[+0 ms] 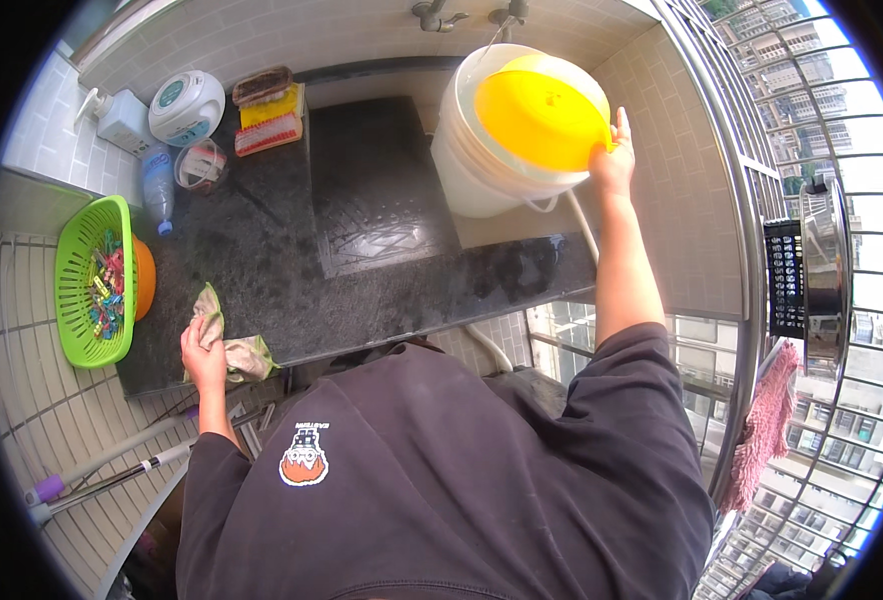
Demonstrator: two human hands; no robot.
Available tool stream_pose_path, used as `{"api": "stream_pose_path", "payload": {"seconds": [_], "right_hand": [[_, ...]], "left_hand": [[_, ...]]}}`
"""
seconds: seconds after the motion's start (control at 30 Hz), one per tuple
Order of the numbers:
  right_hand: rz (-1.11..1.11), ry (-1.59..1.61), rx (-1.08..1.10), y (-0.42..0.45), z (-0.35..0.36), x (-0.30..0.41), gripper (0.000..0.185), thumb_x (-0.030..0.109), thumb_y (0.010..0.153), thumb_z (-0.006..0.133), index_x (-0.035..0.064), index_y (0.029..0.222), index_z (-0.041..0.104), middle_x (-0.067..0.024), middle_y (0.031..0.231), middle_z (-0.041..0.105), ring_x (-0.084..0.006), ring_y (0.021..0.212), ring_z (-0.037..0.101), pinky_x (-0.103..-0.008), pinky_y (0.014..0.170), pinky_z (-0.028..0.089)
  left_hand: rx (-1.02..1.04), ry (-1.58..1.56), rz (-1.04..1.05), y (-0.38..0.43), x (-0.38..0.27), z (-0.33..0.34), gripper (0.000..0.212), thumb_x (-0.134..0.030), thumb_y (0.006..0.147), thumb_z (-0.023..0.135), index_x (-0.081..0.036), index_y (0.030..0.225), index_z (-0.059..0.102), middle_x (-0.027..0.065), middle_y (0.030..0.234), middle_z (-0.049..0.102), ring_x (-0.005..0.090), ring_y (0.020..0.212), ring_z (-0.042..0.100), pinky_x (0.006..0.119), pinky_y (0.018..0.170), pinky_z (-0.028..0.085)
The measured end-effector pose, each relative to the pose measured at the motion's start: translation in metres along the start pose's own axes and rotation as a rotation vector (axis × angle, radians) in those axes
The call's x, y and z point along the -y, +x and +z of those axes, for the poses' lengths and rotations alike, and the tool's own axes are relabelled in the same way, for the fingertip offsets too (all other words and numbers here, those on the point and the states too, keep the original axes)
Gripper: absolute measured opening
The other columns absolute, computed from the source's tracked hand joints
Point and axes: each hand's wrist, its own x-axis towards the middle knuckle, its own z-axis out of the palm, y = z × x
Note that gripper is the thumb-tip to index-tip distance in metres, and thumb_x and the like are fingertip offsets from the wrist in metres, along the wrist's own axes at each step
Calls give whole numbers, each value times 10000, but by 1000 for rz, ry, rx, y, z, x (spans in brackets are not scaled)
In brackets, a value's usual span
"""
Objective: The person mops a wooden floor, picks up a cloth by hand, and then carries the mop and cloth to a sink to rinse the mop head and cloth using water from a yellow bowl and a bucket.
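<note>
My right hand (614, 156) grips the edge of a yellow plastic basin (543, 112), which lies tilted inside the mouth of a white plastic bucket (479, 184). The bucket stands in the sink (509, 229) under a metal tap (515, 10), and a thin stream of water runs down into it. At the front left of the dark stone counter (261, 240), my left hand (205, 356) clutches a pale cloth (246, 356) with green edging. The cloth's ends stick out on both sides of the fingers.
A green plastic basket (66, 300) of clothespins sits at the counter's left end. Behind are a pump bottle (125, 124), a detergent jug (186, 105), a water bottle (158, 187), a clear tub (200, 165) and scrubbing brushes (265, 112). A barred window (809, 90) lies to the right.
</note>
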Motion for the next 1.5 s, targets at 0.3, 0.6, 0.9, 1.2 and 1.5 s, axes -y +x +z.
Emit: {"api": "stream_pose_path", "payload": {"seconds": [0.3, 0.6, 0.9, 1.2, 1.5], "right_hand": [[-151, -637, 50, 42, 66, -42, 670, 31, 838, 523, 239, 1456, 369, -135, 1443, 429, -302, 1268, 484, -368, 1080, 374], [552, -45, 400, 34, 78, -13, 587, 29, 840, 499, 19, 1404, 337, -215, 1287, 507, -330, 1188, 534, -429, 923, 513], [866, 458, 408, 28, 40, -8, 418, 6, 854, 471, -42, 1262, 393, -257, 1306, 446, -370, 1140, 551, -440, 862, 570], [820, 896, 476, -27, -11, 43, 489, -3, 835, 488, -81, 1290, 327, -267, 1316, 416, -432, 1151, 529, -502, 889, 569], [1022, 856, 517, -130, -61, 82, 395, 113, 831, 573, 10, 1203, 487, -163, 1082, 616, -270, 848, 660, -392, 681, 600]], "left_hand": [[324, -786, 149, 53, -217, 62, 570, 96, 741, 549, -13, 1299, 512, 105, 1240, 585, 180, 1124, 567, 289, 950, 455], [564, -51, 421, 76, -269, 239, 752, -68, 709, 583, -137, 1427, 373, 165, 1442, 418, 370, 1345, 374, 392, 1107, 328], [731, 263, 310, 49, -296, 236, 520, -257, 760, 651, -239, 1273, 568, 57, 1523, 288, 375, 1425, 169, 619, 1056, 303], [411, -186, 281, 84, -241, 259, 465, -125, 681, 609, -81, 1143, 640, 158, 1226, 593, 332, 1138, 560, 378, 993, 435], [781, 207, 260, 70, -271, 236, 710, -488, 690, 707, -177, 1312, 563, 46, 1542, 274, 307, 1438, 177, 696, 1024, 248]]}}
